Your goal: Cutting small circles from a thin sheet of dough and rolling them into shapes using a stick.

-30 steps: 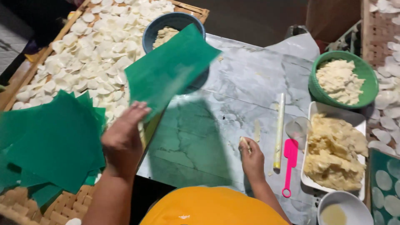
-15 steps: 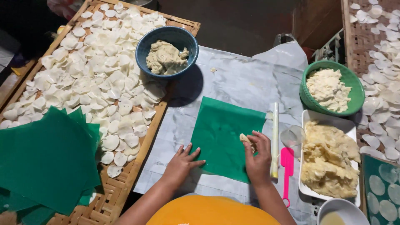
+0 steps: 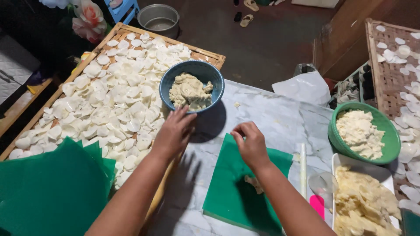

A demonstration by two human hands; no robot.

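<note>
Marble-patterned tabletop (image 3: pixel 271 118), green sheet (image 3: pixel 236 188), blue bowl (image 3: pixel 168 87), green bowl (image 3: pixel 337 140), white tray (image 3: pixel 337 161)

Open marble table (image 3: pixel 271 118) between blue bowl (image 3: pixel 210 74) and green bowl (image 3: pixel 385 131) — widest free lane, running to far edge. Near edge: green sheet (image 3: pixel 227 192) lies flat, passable over. Left edge blocked by bamboo tray (image 3: pixel 210 56) heaped with white discs. Right side crowded — white tray (image 3: pixel 337 164), thin rod (image 3: pixel 302 168), pink scraper (image 3: pixel 317 205) just beside sheet. Left hand (image 3: pixel 173 133) at blue bowl's near rim; right hand (image 3: pixel 249 144) over sheet's far edge.
</note>
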